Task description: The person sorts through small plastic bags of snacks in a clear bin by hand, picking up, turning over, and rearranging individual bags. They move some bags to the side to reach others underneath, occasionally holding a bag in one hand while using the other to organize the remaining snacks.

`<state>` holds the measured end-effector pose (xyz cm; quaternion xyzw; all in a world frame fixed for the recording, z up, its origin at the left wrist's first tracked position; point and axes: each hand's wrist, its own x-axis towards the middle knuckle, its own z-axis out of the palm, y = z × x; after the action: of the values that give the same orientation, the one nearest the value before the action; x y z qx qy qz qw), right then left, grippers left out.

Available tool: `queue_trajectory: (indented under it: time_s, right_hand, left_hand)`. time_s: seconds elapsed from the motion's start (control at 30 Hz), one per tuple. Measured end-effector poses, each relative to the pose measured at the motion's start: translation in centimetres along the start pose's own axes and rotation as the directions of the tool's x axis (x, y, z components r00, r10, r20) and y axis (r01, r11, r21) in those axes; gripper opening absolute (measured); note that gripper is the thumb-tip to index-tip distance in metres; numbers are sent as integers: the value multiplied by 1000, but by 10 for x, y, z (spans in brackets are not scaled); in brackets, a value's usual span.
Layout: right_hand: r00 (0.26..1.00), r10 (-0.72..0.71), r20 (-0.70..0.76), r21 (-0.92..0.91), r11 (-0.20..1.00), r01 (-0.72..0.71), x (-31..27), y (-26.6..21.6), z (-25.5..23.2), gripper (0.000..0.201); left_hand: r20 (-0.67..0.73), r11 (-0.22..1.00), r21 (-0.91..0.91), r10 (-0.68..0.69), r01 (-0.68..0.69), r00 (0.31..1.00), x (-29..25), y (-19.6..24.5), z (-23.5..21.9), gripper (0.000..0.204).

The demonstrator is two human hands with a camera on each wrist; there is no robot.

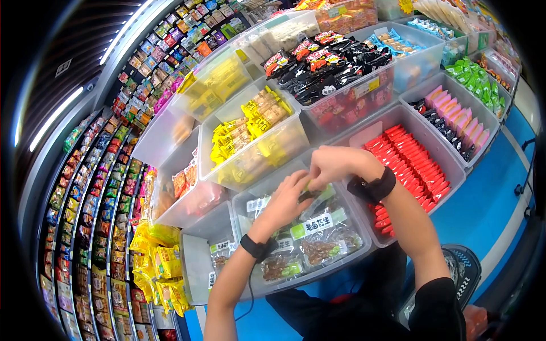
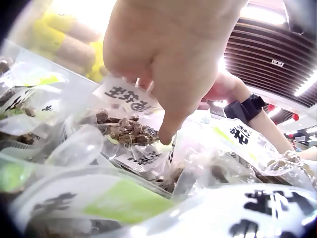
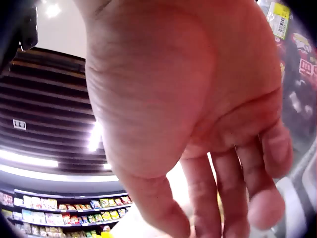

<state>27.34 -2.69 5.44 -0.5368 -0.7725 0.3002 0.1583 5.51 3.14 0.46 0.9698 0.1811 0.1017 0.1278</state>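
Observation:
Clear packets of brown snack with green-and-white labels (image 1: 315, 225) fill a clear plastic bin (image 1: 364, 236) in front of me. My left hand (image 1: 282, 202) reaches over them, its fingers stretched forward and the thumb apart. In the left wrist view its thumb (image 2: 171, 124) points down among the packets, and a white-labelled packet (image 2: 128, 96) shows behind the hand. My right hand (image 1: 335, 165) is bent down at the bin's far side, beside the left fingertips. In the right wrist view its thumb and forefinger come close at the bottom edge; I cannot tell whether they pinch anything.
Red packets (image 1: 406, 162) fill the bin to the right. Beyond stand bins of yellow packets (image 1: 250, 128) and black packets (image 1: 330, 65). Yellow bags (image 1: 162, 267) hang at the left, before stocked shelves (image 1: 94, 227). More snack bins line the far right.

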Motion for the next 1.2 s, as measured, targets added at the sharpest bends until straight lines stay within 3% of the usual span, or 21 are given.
queue_trajectory:
  time_s: [0.13,0.2,0.27,0.33,0.4,0.47,0.5,0.53,0.6,0.63,0.67,0.73,0.77,0.87,1.03,1.07,1.13,1.2]
  right_hand:
    - [986,-19,165,-39,999,26,-1,-18,12,30]
    - [942,-115,314,59,993,101,6,-16,25,26]
    - [927,-107,359,75,994,85,7,-19,31,23]
    - [921,-213,326,95,977,192,8,-15,33,23]
    - [891,-226,393,160,971,176,3,-11,16,21]
    - [884,-196,424,123,980,158,0,-3,3,21]
    - [880,-194,434,125,980,154,3,2,3,23]
    - [876,-201,439,129,979,160,5,3,9,23]
    - [940,51,337,-124,992,-9,10,3,20,26]
    - [969,37,244,-161,987,3,14,5,27,29]
    - [968,33,251,-157,988,7,17,6,30,29]
    - [1000,-11,-18,-175,985,7,21,-2,24,28]
    - [983,-96,-155,-171,983,69,21,3,26,26]
    - [960,-148,-239,-215,972,97,29,15,30,25]
    - [971,-174,-166,-160,976,148,25,12,23,23]
    - [972,-175,-157,-154,976,151,25,9,24,24]
    - [970,-204,-131,-167,969,181,26,7,24,23]
    - [981,-156,-111,-162,977,137,24,4,27,22]
  left_hand:
    - [-50,987,-155,-40,31,998,-3,7,-5,52]
    - [-36,979,-199,-61,53,997,-4,7,-8,52]
    - [51,986,-167,1,7,999,-4,3,-11,52]
    - [95,991,-133,14,-2,995,-6,0,-13,55]
    - [133,995,-97,22,-9,991,-7,0,-21,57]
    - [295,998,53,-55,41,954,-6,10,-42,62]
    - [384,995,23,-102,101,918,-4,10,-48,66]
    - [385,994,24,-111,111,916,-4,9,-51,66]
    - [466,994,83,-104,74,879,-4,10,-57,69]
    - [465,993,83,-111,82,878,-4,12,-61,69]
    - [517,991,119,-115,62,849,-5,18,-66,68]
    - [606,982,188,-122,8,786,-1,32,-83,67]
    - [604,982,187,-127,14,787,2,36,-92,67]
    - [636,974,225,-159,16,755,2,47,-127,55]
    - [495,970,240,-144,24,857,-4,74,-173,42]
    - [495,968,246,-173,54,851,-11,74,-174,42]
    - [451,974,223,-58,-50,891,-16,75,-176,43]
    - [472,974,225,-106,-3,875,-13,76,-169,43]
